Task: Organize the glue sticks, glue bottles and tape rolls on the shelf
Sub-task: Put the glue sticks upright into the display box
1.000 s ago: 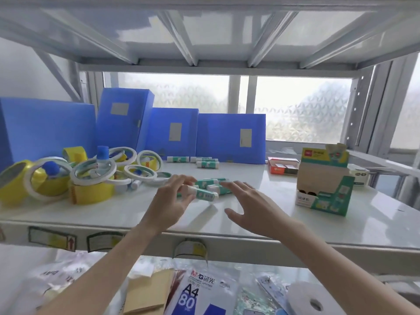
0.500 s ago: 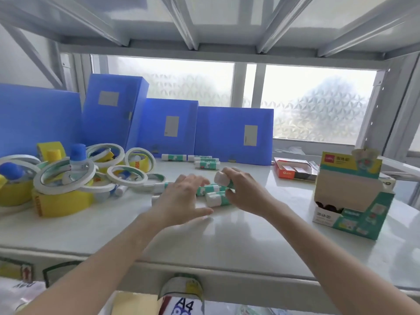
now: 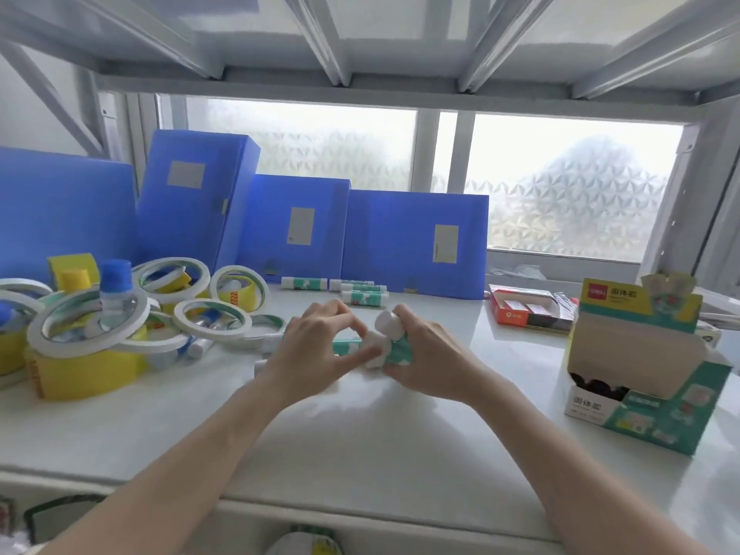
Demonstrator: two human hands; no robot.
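Change: both hands now closed in mid-shelf (image 3: pixel 360 454) | right hand (image 3: pixel 430 360) grips two glue sticks (image 3: pixel 394 340) | left hand (image 3: pixel 316 346) pinches another's cap | sticks gathering; tape pile (image 3: pixel 120 314) waits at left edge.

The open cardboard box (image 3: pixel 640 362) bears Chinese characters "固体胶" on its yellow header and front.

Both bare forearms enter from the bottom edge and converge at frame centre. Left hand (image 3: pixel 316 346) sits left of centre, back of hand up, fingers curled, thumb and fingertips pinching glue sticks (image 3: pixel 384 346). Right hand (image 3: pixel 428 354) just right of it, fingers wrapped round the same bunch, white cap ends poking out above its knuckles. Hands nearly touching.
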